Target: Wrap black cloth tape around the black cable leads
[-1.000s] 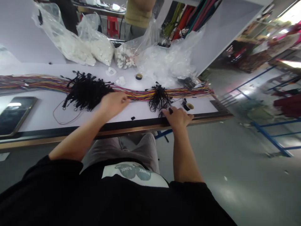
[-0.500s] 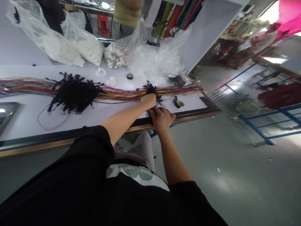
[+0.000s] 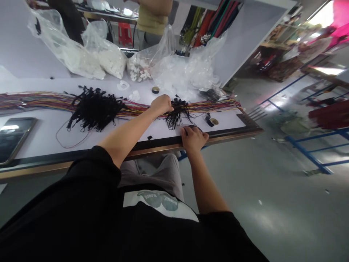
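Coloured wires point(image 3: 136, 108) lie along the desk point(image 3: 231, 120), the left hand point(image 3: 162, 104) over them with fingers point(image 3: 168, 106) curled in, the right hand point(image 3: 194, 139) with fingers bent over a black object point(image 3: 192, 127), both holds unclear.

A phone point(image 3: 16, 140) lies face up; beyond stands a red stool point(image 3: 125, 33).

Two words are being displayed on the pale printed panel point(image 3: 160, 204) of the wearer's black shirt point(image 3: 152, 236): "BLONDIE" is being carried by one grey-green shape, while on the shape beside it only "OWNIE" is being made out, its beginning being too unclear.
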Motion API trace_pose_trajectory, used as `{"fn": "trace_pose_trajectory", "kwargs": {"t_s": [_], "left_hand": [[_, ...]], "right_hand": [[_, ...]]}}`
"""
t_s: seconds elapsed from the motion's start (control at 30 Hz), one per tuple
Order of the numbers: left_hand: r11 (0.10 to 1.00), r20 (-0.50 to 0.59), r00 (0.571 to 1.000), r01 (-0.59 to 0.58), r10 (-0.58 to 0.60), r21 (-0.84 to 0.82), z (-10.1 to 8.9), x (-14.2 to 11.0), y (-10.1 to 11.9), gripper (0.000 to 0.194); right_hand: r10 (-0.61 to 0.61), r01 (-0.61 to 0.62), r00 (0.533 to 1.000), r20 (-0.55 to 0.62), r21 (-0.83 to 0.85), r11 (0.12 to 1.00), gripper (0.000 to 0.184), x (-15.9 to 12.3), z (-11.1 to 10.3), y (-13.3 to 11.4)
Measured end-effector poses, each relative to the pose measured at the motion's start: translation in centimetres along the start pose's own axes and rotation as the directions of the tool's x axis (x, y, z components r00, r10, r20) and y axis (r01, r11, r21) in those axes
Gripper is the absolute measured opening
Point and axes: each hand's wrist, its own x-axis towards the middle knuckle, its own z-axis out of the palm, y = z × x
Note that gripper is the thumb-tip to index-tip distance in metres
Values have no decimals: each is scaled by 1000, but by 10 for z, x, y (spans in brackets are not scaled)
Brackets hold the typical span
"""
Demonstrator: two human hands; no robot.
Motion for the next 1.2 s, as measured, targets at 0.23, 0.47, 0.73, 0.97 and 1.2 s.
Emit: {"fn": "trace_pose_trajectory", "kwargs": {"t_s": [0.23, 0.47, 0.73, 0.97, 1.2], "left_hand": [[960, -158, 981, -148, 112, -239, -15, -7, -29, 10], [745, -260, 966, -166, -11, -646, -27, -16, -44, 23], [564, -218, 975, -151, -52, -812, -44, -23, -42, 22], [395, -116, 993, -121, 37, -911, -47, -27, -40, 27], [216, -124, 985, -148, 121, -965, -46, -26, -37, 28]], "right_hand": [[39, -34, 994, -106, 50, 998, 38, 2, 6, 2], [46, -26, 995, -90, 213, 977, 31, 18, 3, -20], [10, 11, 999, -44, 444, 896, 35, 50, -11, -55], [-84, 12, 995, 50, 786, 619, 36, 82, -6, -78], [-174, -8, 980, 97, 893, 451, 24, 81, 3, -98]]}}
